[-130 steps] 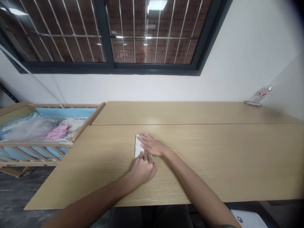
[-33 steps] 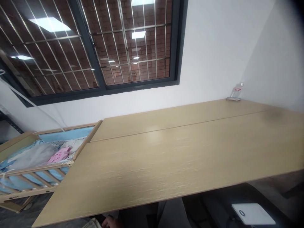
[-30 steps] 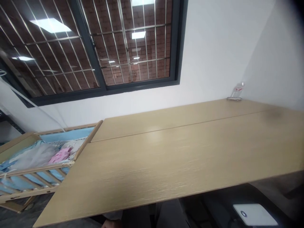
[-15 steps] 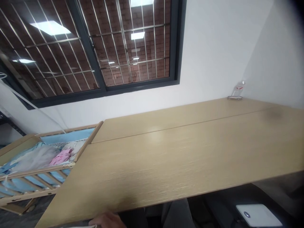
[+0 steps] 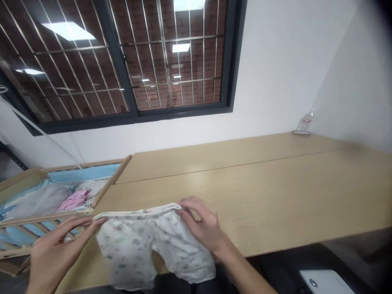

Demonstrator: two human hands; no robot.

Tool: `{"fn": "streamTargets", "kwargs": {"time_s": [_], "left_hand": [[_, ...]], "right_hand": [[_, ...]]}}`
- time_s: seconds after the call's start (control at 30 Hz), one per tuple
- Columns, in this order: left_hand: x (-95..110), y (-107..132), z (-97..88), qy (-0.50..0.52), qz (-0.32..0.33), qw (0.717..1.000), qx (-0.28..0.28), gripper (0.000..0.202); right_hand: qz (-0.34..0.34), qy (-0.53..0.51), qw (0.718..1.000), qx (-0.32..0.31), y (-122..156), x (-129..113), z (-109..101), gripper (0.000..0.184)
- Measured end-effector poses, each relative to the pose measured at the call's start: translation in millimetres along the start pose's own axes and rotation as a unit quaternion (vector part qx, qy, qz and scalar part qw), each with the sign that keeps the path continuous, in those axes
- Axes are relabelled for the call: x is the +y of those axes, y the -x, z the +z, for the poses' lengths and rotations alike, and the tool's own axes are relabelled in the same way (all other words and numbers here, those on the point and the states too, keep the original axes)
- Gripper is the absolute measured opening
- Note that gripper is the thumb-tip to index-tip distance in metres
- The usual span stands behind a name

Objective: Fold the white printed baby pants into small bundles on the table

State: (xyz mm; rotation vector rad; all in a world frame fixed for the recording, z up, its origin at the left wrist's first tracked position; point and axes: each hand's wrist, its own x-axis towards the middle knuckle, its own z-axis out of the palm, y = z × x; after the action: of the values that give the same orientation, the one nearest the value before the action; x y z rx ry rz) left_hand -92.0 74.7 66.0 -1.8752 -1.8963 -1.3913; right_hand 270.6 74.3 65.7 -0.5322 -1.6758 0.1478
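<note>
A small pair of white pants (image 5: 128,241) with a scattered green and grey print hangs by its waistband between my two hands, over the near left edge of the table. My left hand (image 5: 58,249) pinches the left end of the waistband between thumb and fingers. At the opposite end, my right hand (image 5: 200,224) grips the band the same way. Both legs of the pants hang down toward my lap, with a gap between them.
The wooden table (image 5: 275,192) runs along the wall beneath a barred window (image 5: 171,57). To the left stands a crib (image 5: 119,173) with pink cloth (image 5: 74,199) inside. A clear bottle (image 5: 306,121) is at the far right corner. Below right lies a white flat object (image 5: 326,281).
Both hands have come up into view with the pants stretched between them. Before, only part of one hand showed at the bottom edge. The view has shifted slightly.
</note>
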Motion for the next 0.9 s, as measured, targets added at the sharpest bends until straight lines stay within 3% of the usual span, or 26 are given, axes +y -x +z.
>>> {"fn": "streamTargets", "kwargs": {"time_s": [0.1, 0.17, 0.33, 0.43, 0.6, 0.73, 0.9], "left_hand": [[25.4, -17.0, 30.0, 0.03, -0.01, 0.999, -0.001, 0.038], [34.1, -29.8, 53.4, 0.06, -0.006, 0.998, -0.034, 0.043], [29.2, -55.1, 122.1, 0.122, 0.054, 0.954, -0.269, 0.044], [22.6, -56.3, 163.8, 0.097, 0.043, 0.934, -0.34, 0.041], [17.0, -46.9, 222.5, 0.035, 0.006, 0.934, -0.355, 0.025], [12.5, -47.2, 257.2, -0.015, -0.025, 0.937, -0.347, 0.018], [7.1, -60.6, 286.3, -0.051, -0.054, 0.94, -0.332, 0.02]], "right_hand": [[0.013, 0.046, 0.999, -0.013, -18.8, 16.4, -24.1, 0.023], [0.039, 0.078, 0.995, -0.038, -27.8, 33.2, -36.2, 0.015], [0.173, 0.151, 0.967, -0.111, -21.8, 102.7, -50.8, 0.009], [0.253, 0.159, 0.94, -0.163, -2.0, 152.2, -48.6, 0.008], [0.374, 0.17, 0.887, -0.212, 22.8, 209.6, -36.1, 0.004], [0.404, 0.192, 0.873, -0.193, 25.7, 236.6, -26.2, 0.004], [0.425, 0.211, 0.863, -0.171, 20.7, 267.2, -15.5, 0.009]]}}
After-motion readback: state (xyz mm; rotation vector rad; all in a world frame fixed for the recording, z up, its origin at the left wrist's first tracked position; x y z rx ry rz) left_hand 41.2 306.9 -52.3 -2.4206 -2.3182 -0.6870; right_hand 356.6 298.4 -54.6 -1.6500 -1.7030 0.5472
